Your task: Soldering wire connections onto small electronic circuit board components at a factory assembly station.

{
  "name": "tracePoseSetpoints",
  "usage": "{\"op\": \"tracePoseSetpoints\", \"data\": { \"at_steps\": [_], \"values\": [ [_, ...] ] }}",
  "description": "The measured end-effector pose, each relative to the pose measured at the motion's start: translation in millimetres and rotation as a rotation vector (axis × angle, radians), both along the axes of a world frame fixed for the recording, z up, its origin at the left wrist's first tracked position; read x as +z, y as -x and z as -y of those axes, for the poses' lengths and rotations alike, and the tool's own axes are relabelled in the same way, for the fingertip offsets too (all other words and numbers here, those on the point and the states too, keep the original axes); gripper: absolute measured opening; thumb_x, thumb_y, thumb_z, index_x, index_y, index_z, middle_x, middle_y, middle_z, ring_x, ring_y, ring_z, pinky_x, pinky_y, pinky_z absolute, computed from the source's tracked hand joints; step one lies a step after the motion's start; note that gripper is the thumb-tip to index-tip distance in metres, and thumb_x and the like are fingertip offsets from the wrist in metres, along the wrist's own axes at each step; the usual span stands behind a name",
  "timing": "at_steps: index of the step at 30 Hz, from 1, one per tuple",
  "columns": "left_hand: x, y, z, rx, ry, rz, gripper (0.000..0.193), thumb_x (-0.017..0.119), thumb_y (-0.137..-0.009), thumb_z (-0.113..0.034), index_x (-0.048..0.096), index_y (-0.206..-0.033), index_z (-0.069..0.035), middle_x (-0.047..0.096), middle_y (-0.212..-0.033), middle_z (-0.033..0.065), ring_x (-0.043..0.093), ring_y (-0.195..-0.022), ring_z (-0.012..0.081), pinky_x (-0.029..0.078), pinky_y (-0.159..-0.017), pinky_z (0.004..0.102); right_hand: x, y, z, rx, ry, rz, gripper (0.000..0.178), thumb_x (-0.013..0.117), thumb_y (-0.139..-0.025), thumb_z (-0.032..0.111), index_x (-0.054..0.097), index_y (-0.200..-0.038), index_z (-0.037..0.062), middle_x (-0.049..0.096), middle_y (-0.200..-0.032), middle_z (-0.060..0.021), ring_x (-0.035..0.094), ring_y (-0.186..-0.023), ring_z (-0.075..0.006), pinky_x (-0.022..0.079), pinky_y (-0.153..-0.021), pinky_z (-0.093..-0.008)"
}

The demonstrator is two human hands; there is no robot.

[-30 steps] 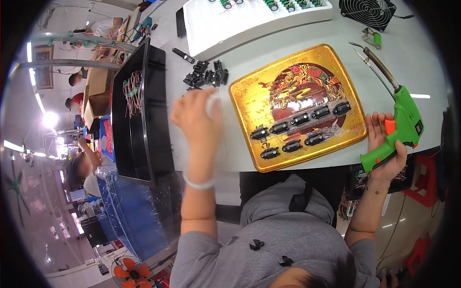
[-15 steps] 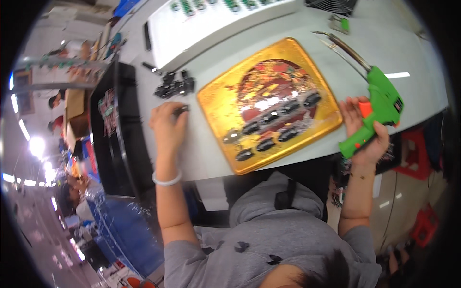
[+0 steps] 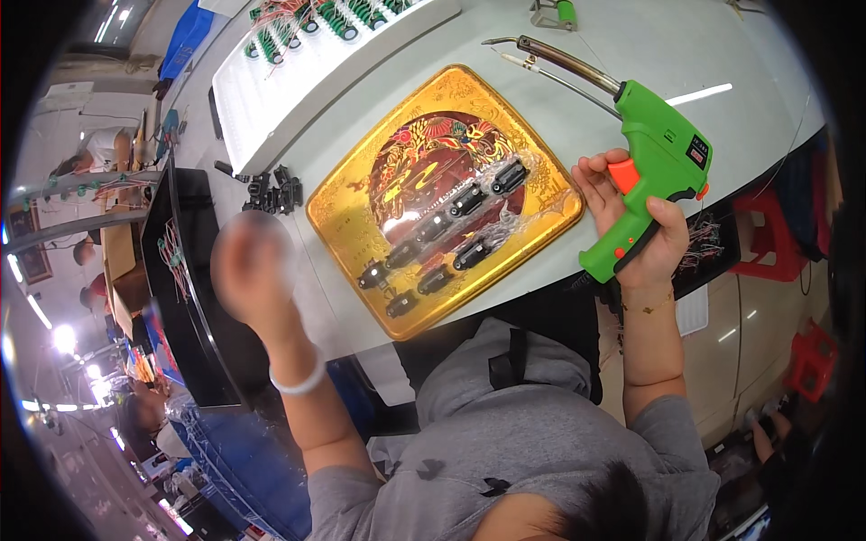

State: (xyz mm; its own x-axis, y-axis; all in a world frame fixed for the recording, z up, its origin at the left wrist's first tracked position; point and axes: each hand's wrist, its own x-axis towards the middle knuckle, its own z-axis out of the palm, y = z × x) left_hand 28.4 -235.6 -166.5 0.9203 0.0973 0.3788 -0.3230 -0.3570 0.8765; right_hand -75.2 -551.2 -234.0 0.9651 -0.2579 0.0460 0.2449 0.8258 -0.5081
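My right hand (image 3: 636, 230) grips a green soldering gun (image 3: 654, 171) by its handle at the table's right edge, its metal tip pointing away to the upper left. My left hand (image 3: 253, 270) is raised over the table's left side and blurred by motion, so what its fingers hold cannot be made out. Between my hands lies a gold square tray (image 3: 356, 225) with a red ornamented middle, carrying several small black parts (image 3: 451, 239) in two rows. A small heap of more black parts (image 3: 271, 191) lies just beyond my left hand.
A white board (image 3: 271, 90) with several green and red wired components stands at the back. A black tray (image 3: 185, 298) with wired parts sits off the table's left edge. Red stools (image 3: 771, 230) stand on the right. Other people work at benches far left.
My left hand has drawn back from the heap of black parts toward me and is now blurred. The view has shifted; my right hand still holds the soldering gun.
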Motion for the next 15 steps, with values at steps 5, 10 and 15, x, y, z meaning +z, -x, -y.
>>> {"op": "tracePoseSetpoints", "data": {
  "at_steps": [5, 10, 15],
  "values": [
    [20.3, 41.0, 104.5, -0.572, -0.642, 0.048, 0.022, 0.068, -0.063, -0.008, 0.061, -0.083, -0.007, 0.057, -0.078, 0.0026, 0.048, -0.079, 0.0217, 0.033, -0.076, 0.0345, 1.5, -0.9, -1.5, -0.001, -0.018, 0.012, 0.050, 0.047, -0.070, 0.020, 0.041, -0.112, -0.0074, 0.048, -0.110, -0.0193, 0.043, -0.109, -0.0311, 0.025, -0.101, -0.0415],
    [5.1, 39.7, 136.0, -0.634, -0.773, 0.066, 0.022, 0.068, -0.061, -0.011, 0.061, -0.081, -0.007, 0.054, -0.073, 0.0035, 0.045, -0.079, 0.0227, 0.030, -0.074, 0.0360, 4.4, -2.2, -4.1, 0.009, -0.003, 0.005, 0.050, 0.046, -0.071, 0.020, 0.041, -0.112, -0.0078, 0.048, -0.110, -0.0195, 0.043, -0.108, -0.0309, 0.025, -0.101, -0.0410],
    [0.8, 41.7, 143.3, -0.585, -0.908, 0.057, 0.018, 0.066, -0.061, -0.011, 0.060, -0.077, -0.006, 0.053, -0.075, 0.0041, 0.045, -0.080, 0.0229, 0.028, -0.073, 0.0372, 1.4, -2.1, -2.0, 0.026, -0.037, 0.022, 0.050, 0.046, -0.071, 0.020, 0.041, -0.112, -0.0080, 0.048, -0.110, -0.0193, 0.043, -0.108, -0.0306, 0.026, -0.101, -0.0408]
  ]
}}
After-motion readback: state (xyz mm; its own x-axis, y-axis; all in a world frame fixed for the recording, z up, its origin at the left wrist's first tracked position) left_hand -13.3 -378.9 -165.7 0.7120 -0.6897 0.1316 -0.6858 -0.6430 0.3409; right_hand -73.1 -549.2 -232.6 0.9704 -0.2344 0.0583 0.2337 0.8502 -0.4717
